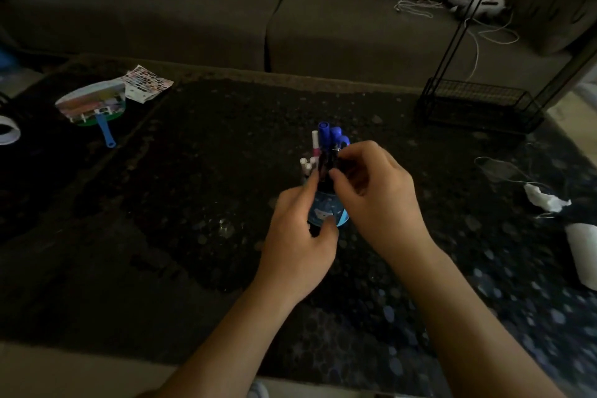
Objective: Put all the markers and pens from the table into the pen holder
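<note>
Left hand: the left hand (298,229) wraps the small blue patterned pen holder (324,210), thumb across its front.
Right hand: the right hand (376,194) pinches the dark markers (326,168) standing in the holder.
Pen holder: upright on the dark speckled table (193,203), near its middle, blue caps (328,132) and white pen tips (307,163) sticking out.
Far left: a colourful hand fan with blue handle (93,105) lies flat.

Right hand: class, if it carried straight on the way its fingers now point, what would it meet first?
The right hand points left and slightly away, its fingertips already at the dark, blue-capped markers standing in the small blue pen holder. It would probably meet those first, though depth is uncertain.
</note>
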